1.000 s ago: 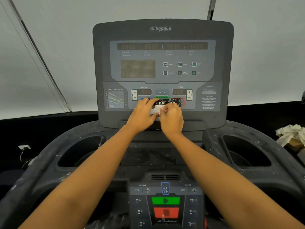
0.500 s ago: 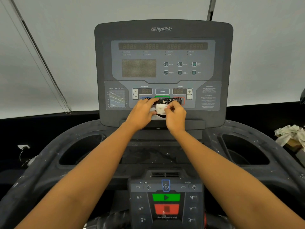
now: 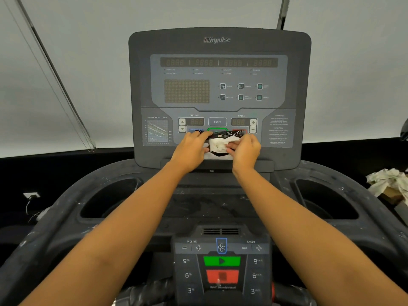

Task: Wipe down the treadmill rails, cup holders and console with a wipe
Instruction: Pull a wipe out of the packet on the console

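More white wipe [image 3: 217, 145] is out now: left hand [image 3: 191, 149] pins the pack [image 3: 225, 138] on the console [image 3: 219, 98] ledge so the right hand [image 3: 244, 150] can pinch-pull.

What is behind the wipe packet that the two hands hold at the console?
Behind the wipe packet are the console's blue, green and red buttons; only their top edges show, the rest is covered.

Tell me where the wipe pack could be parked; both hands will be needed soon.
Both cup holders look empty: left and right. The ledge under the console is crowded by both hands, left and right.
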`<state>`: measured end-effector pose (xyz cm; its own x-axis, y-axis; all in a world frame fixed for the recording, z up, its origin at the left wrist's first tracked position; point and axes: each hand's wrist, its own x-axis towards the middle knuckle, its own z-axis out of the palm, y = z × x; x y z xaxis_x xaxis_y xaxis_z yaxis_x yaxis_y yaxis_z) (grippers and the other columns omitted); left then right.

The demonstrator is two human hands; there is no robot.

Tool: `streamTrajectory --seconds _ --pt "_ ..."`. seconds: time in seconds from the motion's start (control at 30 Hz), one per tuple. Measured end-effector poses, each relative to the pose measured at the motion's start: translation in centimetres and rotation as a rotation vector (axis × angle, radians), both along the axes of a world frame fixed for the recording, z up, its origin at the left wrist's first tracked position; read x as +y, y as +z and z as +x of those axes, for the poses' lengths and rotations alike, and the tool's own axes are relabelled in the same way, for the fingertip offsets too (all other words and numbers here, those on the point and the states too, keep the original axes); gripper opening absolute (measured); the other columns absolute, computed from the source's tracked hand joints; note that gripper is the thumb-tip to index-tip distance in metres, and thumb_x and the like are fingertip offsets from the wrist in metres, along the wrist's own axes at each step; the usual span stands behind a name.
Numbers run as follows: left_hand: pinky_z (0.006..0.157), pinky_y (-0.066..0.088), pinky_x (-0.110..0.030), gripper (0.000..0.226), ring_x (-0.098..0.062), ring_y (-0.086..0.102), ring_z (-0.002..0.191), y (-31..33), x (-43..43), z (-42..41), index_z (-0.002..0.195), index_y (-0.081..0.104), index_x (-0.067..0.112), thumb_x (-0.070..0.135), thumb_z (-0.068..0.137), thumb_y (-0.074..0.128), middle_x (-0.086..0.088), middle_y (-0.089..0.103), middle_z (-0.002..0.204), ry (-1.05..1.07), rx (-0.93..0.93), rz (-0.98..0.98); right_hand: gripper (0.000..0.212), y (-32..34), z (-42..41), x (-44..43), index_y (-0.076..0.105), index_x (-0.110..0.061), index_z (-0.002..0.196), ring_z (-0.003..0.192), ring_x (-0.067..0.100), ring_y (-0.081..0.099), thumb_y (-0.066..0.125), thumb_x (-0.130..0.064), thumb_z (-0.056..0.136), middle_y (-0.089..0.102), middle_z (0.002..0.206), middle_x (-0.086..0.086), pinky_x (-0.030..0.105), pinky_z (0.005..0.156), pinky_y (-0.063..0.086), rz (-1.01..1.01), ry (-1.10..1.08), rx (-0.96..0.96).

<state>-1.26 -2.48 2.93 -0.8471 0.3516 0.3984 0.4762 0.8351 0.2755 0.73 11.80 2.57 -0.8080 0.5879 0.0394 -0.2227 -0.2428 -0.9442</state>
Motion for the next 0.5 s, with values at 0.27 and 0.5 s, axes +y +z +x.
streamTrajectory --seconds 0.27,0.5 --pt "0.083 0.046 -0.041 0.064 -0.028 0.052 0.111 0.0 1.1 0.8 0.131 0.053 0.020 0.059 0.080 0.060 -0.008 0.061 0.114 0.126 0.107 0.016 0.019 0.1 0.0 0.4 0.048 -0.012 0.065 0.063 0.025 0.057 0.054 -0.006 0.082 0.054 0.064 0.011 0.041 0.061 0.052 0.483 0.045 0.054" --pt "0.078 0.037 -0.037 0.046 -0.028 0.052 0.105 0.2 2.3 0.6 0.119 0.058 0.023 0.051 0.084 0.055 -0.007 0.062 0.106 0.238 0.169 0.010 0.013 0.1 0.1 -0.5 0.051 -0.006 0.071 0.058 0.010 0.044 0.057 0.001 0.081 0.049 0.063 -0.001 0.028 0.055 0.042 0.616 0.129 0.127"
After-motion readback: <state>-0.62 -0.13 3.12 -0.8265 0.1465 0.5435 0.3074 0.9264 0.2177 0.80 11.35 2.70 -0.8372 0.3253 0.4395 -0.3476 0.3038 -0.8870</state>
